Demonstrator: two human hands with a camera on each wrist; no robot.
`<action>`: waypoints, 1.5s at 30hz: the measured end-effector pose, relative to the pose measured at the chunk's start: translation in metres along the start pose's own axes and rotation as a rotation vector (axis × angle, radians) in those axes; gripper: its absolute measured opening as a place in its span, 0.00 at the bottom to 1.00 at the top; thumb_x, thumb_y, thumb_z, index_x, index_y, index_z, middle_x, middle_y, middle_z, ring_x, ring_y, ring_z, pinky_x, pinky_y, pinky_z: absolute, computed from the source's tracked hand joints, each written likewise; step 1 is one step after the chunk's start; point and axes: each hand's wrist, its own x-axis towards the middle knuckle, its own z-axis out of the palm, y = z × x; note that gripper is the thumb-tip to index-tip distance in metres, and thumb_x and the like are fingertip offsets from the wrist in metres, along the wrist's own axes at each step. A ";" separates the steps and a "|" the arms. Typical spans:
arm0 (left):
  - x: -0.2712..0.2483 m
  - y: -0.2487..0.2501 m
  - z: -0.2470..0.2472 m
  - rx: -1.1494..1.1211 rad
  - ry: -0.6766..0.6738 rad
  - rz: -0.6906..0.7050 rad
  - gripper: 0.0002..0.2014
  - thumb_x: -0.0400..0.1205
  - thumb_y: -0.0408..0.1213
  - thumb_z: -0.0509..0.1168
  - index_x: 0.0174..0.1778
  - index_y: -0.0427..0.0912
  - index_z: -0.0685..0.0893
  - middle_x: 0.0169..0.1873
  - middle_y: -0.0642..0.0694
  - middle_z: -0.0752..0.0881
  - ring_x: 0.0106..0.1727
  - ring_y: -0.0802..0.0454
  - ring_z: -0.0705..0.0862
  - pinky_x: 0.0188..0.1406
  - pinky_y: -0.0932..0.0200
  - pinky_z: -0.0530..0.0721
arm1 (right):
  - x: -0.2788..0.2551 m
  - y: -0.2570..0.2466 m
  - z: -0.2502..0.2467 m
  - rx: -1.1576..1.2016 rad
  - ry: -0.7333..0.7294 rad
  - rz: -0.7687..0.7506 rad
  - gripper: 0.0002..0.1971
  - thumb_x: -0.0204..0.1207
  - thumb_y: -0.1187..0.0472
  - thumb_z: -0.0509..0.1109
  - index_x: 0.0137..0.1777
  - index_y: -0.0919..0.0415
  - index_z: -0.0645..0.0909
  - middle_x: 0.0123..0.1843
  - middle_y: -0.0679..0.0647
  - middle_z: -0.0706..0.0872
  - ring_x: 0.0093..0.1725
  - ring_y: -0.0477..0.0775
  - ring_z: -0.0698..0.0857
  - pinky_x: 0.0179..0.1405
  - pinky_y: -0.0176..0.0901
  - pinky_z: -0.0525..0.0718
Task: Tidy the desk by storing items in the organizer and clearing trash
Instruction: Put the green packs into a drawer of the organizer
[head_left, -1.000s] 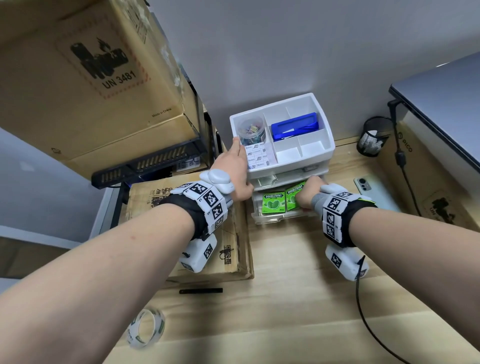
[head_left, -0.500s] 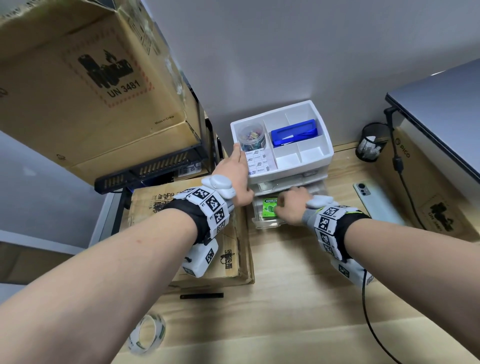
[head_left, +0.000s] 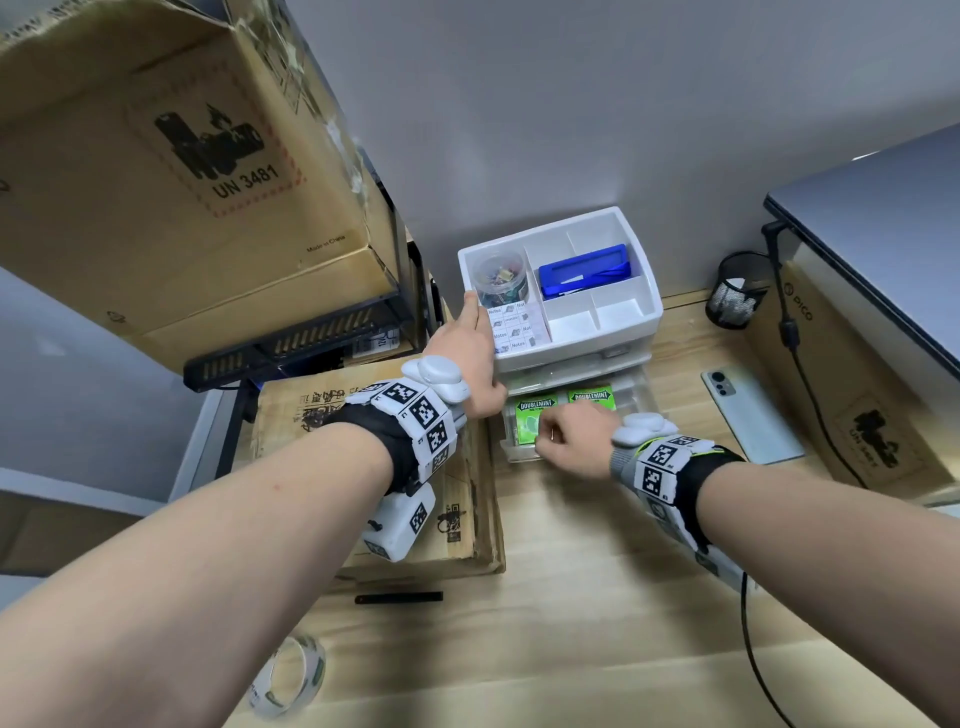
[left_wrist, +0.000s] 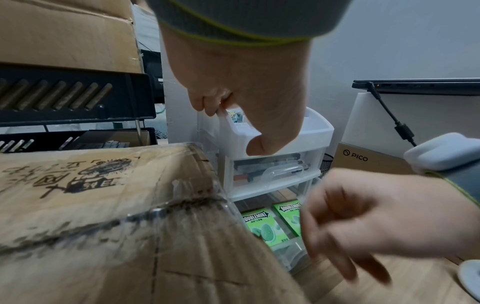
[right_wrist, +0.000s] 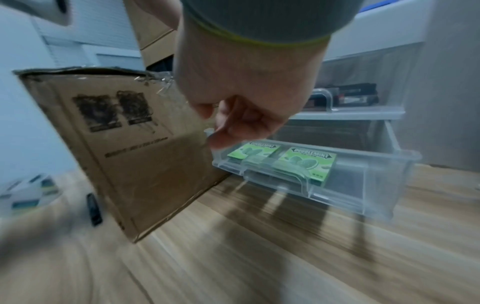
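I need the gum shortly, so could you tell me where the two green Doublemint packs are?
The Doublemint packs lie side by side in the organizer's open bottom drawer, just beyond the right hand.

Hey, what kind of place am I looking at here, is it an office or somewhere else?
Probably an office desk in a workroom or storage corner. A white desk organizer holds clips and sticky notes, a closed laptop sits on a box with a mesh pen cup beside it, and shipping cartons are stacked close by.

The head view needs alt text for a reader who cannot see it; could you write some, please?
A person's left hand grips a white desk organizer while the right hand hovers over its open bottom drawer, which holds two green gum packs. A phone and tape roll lie on the desk.
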 end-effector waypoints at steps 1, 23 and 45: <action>0.000 0.000 0.000 0.000 0.000 0.004 0.51 0.69 0.48 0.70 0.85 0.35 0.53 0.85 0.35 0.49 0.59 0.37 0.84 0.58 0.50 0.84 | -0.003 -0.003 0.001 -0.021 -0.093 -0.012 0.11 0.72 0.48 0.66 0.42 0.54 0.84 0.40 0.52 0.89 0.42 0.57 0.86 0.40 0.41 0.82; -0.005 -0.001 0.004 -0.027 0.078 0.017 0.50 0.70 0.46 0.70 0.85 0.32 0.54 0.85 0.32 0.51 0.67 0.39 0.78 0.69 0.54 0.74 | 0.052 0.012 0.028 -0.278 -0.139 0.167 0.20 0.69 0.49 0.66 0.58 0.56 0.74 0.57 0.58 0.85 0.58 0.63 0.81 0.58 0.54 0.82; -0.023 -0.001 0.009 -0.031 0.125 0.023 0.50 0.61 0.53 0.69 0.78 0.33 0.65 0.74 0.30 0.66 0.73 0.31 0.69 0.70 0.43 0.75 | 0.042 0.007 0.023 -0.210 -0.407 0.223 0.19 0.59 0.45 0.62 0.43 0.56 0.82 0.42 0.54 0.88 0.42 0.59 0.87 0.50 0.47 0.87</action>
